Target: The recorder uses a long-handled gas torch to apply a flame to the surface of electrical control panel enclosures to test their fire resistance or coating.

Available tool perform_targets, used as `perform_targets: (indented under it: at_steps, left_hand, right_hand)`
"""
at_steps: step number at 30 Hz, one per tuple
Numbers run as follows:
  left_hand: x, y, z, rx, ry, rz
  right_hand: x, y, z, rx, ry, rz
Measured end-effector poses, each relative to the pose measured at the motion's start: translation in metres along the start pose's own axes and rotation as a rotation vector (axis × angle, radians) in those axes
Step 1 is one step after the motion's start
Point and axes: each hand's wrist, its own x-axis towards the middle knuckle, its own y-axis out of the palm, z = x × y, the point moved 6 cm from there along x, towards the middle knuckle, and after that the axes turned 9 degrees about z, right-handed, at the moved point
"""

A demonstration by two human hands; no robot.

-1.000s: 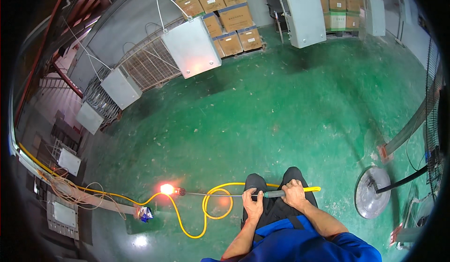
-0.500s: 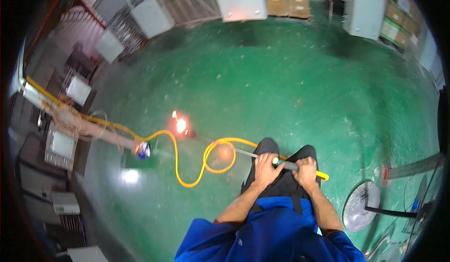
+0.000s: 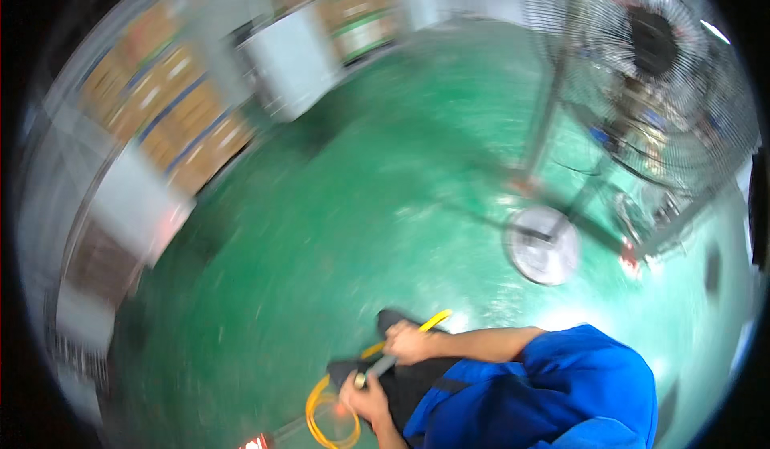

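Observation:
I hold a long, thin rod tool with a grey handle (image 3: 383, 364) over my dark-trousered knees. My right hand (image 3: 407, 343) is closed round the rear of the handle. Farther along, my left hand (image 3: 366, 398) is closed near its front, by a small pale round end. A yellow hose (image 3: 437, 318) sticks out past my right hand, and a loop of yellow hose (image 3: 310, 418) lies on the floor beside my left hand. The thin rod runs toward the lower left, where a glowing red spot (image 3: 255, 442) shows at the picture's edge. Motion blur hides finer detail.
A large pedestal fan (image 3: 654, 44) stands at the far right on a round base (image 3: 543, 247), close to a slanting grey post (image 3: 549, 112). Stacked cardboard boxes (image 3: 192, 116) and white panels (image 3: 293, 64) line the far left. The floor (image 3: 345, 224) is green.
The view has swung to the right, bringing the fan and boxes in; the glowing spot now sits at the lower edge. Both hands still grip the tool.

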Motion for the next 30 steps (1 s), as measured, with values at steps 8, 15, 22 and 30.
perform_targets:
  at_steps: [8,15,22,30]
  left_hand:
    - [0.014,-0.018,-0.062,0.018,0.003,0.124]
    - [0.018,-0.015,-0.065,0.105,0.053,0.105]
    - [0.013,0.004,-0.026,0.193,0.001,0.057]
    - [0.013,-0.018,-0.068,0.24,0.034,0.23]
  right_hand:
    - [-0.014,0.019,-0.025,0.093,0.016,-0.152]
    - [-0.012,0.014,-0.028,0.137,0.028,-0.12]
    - [-0.007,0.009,-0.028,0.146,-0.005,-0.122]
    - [-0.007,0.016,-0.026,0.177,-0.08,-0.107]
